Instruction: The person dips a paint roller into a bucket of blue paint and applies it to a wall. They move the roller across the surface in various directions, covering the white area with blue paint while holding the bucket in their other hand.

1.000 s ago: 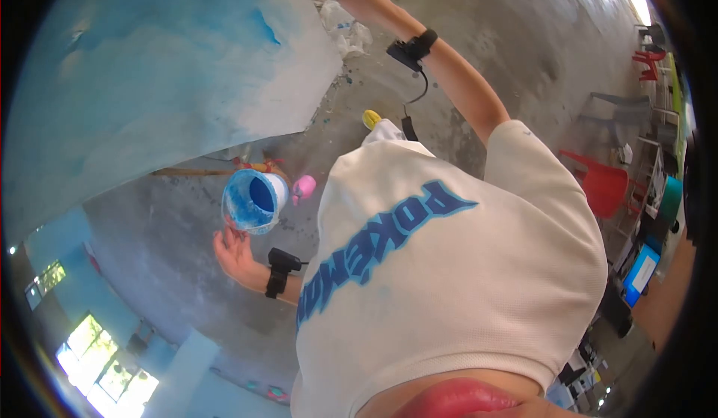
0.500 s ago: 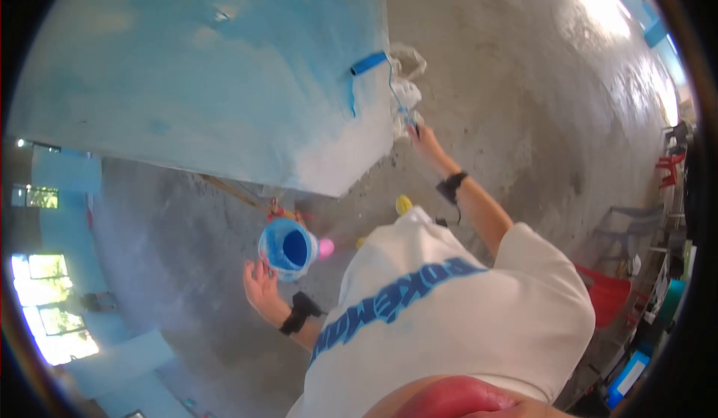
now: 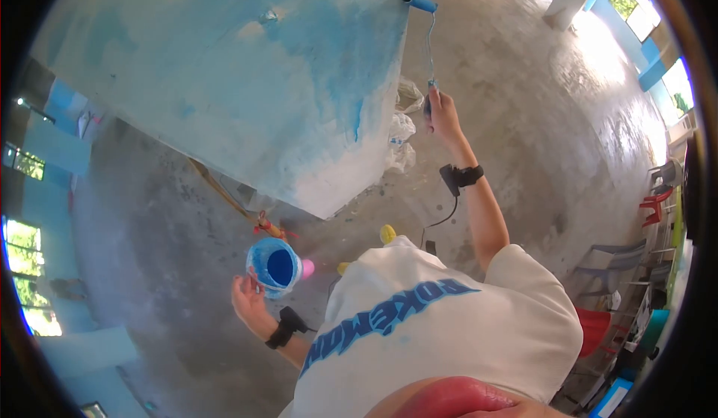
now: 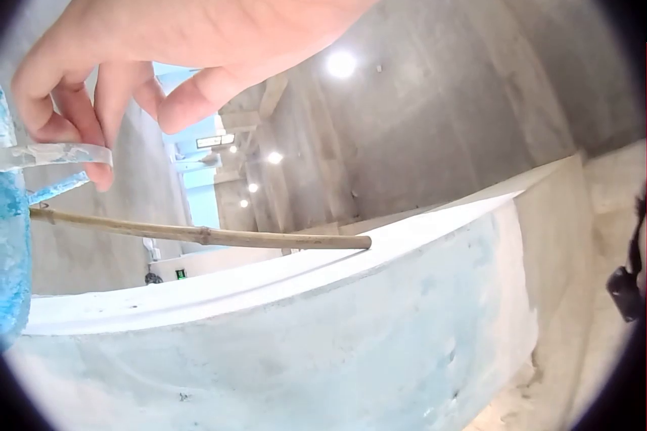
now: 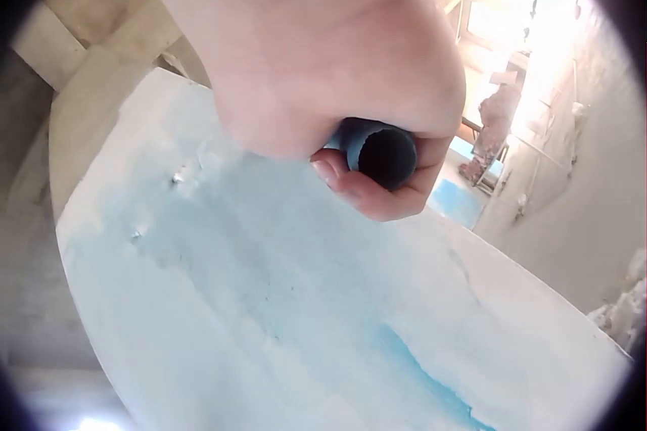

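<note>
In the head view my left hand (image 3: 252,302) holds a paint-smeared bucket (image 3: 261,255) with dark blue paint inside. The left wrist view has its curled fingers (image 4: 96,138) hooked on a pale strip (image 4: 61,155) at the bucket's edge. My right hand (image 3: 445,119) grips a paint roller, its blue sleeve (image 3: 422,3) overlapping the right edge of a large panel (image 3: 247,96) painted patchy light blue. Seen from the right wrist, fingers wrap the hollow-ended roller handle (image 5: 356,138); the sleeve is hidden there. A brighter blue streak (image 3: 358,121) marks the panel.
A bamboo pole (image 3: 221,190) extends from beneath the panel toward the bucket. Beside the bucket is a pink object (image 3: 307,269). Crumpled plastic bags (image 3: 402,130) lie on the concrete floor along the panel's right edge. Grey (image 3: 613,264) and red chairs (image 3: 594,328) stand at the right.
The roller has come into view, crossing from near the blue streak up to the panel's upper right edge. My left hand keeps its hold on the bucket. The head view has shifted.
</note>
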`<state>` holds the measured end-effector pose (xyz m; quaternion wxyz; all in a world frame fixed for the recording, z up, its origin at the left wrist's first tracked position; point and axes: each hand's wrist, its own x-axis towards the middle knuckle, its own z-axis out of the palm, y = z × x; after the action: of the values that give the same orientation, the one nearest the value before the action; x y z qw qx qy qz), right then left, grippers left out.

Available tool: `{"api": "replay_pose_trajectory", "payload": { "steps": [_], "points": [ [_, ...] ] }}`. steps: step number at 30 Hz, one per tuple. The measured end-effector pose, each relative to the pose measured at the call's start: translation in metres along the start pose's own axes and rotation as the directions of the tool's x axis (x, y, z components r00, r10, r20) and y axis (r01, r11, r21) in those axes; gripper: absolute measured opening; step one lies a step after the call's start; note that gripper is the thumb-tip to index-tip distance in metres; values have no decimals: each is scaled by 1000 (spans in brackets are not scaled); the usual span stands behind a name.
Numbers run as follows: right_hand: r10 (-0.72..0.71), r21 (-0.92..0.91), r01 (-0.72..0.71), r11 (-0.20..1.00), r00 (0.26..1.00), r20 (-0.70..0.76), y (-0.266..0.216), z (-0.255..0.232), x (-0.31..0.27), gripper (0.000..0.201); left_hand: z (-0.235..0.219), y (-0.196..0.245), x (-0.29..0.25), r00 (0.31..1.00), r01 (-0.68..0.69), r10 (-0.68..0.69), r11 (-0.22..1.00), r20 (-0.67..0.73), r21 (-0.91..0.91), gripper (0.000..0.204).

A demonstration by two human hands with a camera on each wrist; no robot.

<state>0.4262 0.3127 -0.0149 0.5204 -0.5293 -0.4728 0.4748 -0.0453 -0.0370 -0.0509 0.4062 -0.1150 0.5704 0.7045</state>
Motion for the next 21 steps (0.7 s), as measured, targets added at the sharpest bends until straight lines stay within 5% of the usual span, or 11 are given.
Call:
{"api": "replay_pose_trajectory", "payload": {
  "steps": [7,14,21],
  "points": [
    [-8,-215,7,977,1000,-4,67,8,-12,53,-1,-5,-6,996,-81,81,997,34,5,43],
    [201,-309,-154,938,971,126,155,-2,-40,50,12,-3,-21,994,-107,103,990,48,89,39],
    [343,-280,-297,913,930,132,135,9,-68,48,11,-11,-22,992,-102,92,986,84,132,40]
  ]
}}
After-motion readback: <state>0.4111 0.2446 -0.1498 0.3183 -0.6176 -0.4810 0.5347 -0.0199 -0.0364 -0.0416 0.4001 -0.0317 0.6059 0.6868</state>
